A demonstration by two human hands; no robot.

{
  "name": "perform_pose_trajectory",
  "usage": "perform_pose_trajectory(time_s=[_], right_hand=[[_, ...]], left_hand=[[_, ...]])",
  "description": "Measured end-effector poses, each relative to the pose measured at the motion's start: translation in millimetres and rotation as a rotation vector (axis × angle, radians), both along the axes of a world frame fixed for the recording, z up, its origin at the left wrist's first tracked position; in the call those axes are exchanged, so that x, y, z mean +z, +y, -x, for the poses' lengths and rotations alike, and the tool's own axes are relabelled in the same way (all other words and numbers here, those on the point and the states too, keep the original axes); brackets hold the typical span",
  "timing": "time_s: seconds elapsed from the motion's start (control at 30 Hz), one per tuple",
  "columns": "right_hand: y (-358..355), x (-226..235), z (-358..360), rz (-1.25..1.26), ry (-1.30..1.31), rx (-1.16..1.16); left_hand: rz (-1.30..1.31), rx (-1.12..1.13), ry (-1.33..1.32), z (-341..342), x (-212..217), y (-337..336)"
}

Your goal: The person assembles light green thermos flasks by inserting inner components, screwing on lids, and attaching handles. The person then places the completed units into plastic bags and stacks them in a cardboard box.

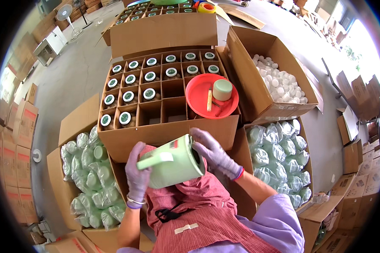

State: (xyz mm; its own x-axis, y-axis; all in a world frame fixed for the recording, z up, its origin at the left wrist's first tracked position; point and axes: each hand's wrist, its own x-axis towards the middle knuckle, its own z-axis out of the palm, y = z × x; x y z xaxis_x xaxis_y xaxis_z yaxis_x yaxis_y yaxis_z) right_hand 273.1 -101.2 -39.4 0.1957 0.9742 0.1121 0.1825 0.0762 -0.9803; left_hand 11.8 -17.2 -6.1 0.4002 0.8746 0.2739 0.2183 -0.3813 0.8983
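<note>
A pale green plastic jug [177, 166] lies tilted on its side in front of my body, above my red checked apron. My left hand [138, 177], in a thin greyish glove, grips it at the handle side. My right hand [215, 154], gloved too, holds the jug's dark open end, with its fingertips at the rim. Just beyond stands a divided carton [169, 131]. Several items with white-rimmed, green-centred round tops [149, 93] stand in its compartments. A red basin [194, 103] rests on its right corner, holding a pale green cup-shaped piece [222, 90] and a yellow-handled tool [209, 101].
An open carton of small white caps [278, 82] stands at the far right. Cartons of plastic-wrapped green jugs flank me, on the left [90, 177] and right [278, 156]. Another filled divided carton is behind, with tape rolls [206, 7]. Stacked boxes [23, 168] line the left.
</note>
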Motion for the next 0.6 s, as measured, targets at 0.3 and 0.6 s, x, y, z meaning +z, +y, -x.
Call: perform_pose_trajectory(time_s=[0.3, 0.6], right_hand=[[117, -19, -128, 0.236, -1.071, -0.380], [126, -45, -174, 0.446, -1.246, -0.123]], left_hand=[[0.425, 0.206, -0.223, 53, -38, 25], [0.071, 0.236, 0.304, 84, -22, 14]])
